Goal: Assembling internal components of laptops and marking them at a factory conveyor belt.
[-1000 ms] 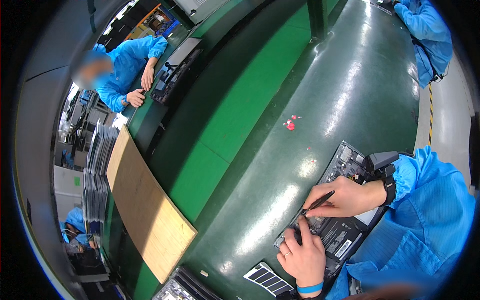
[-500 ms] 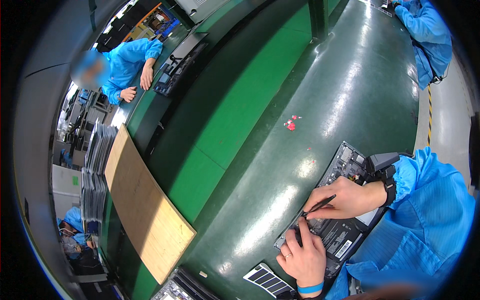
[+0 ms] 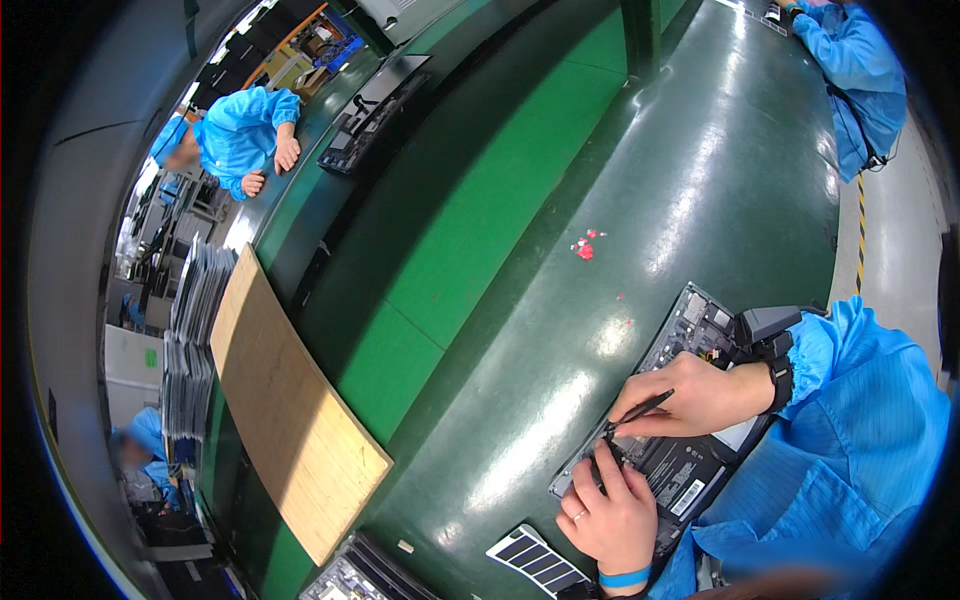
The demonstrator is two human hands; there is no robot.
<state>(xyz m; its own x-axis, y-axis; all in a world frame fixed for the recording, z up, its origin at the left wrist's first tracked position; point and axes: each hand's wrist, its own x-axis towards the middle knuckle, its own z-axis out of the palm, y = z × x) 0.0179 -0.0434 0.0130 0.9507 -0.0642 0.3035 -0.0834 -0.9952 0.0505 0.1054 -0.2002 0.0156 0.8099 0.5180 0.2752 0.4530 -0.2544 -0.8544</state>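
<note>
i can see the opened-up laptop lying on the green counter in front of the person, black battery showing. their right hand grips a slim black tool, tip down by the laptop edge facing away from them. left hand has bent fingers right beside that tip, can't tell if they're pinching anything. striped sheet lies near the left hand.
</note>
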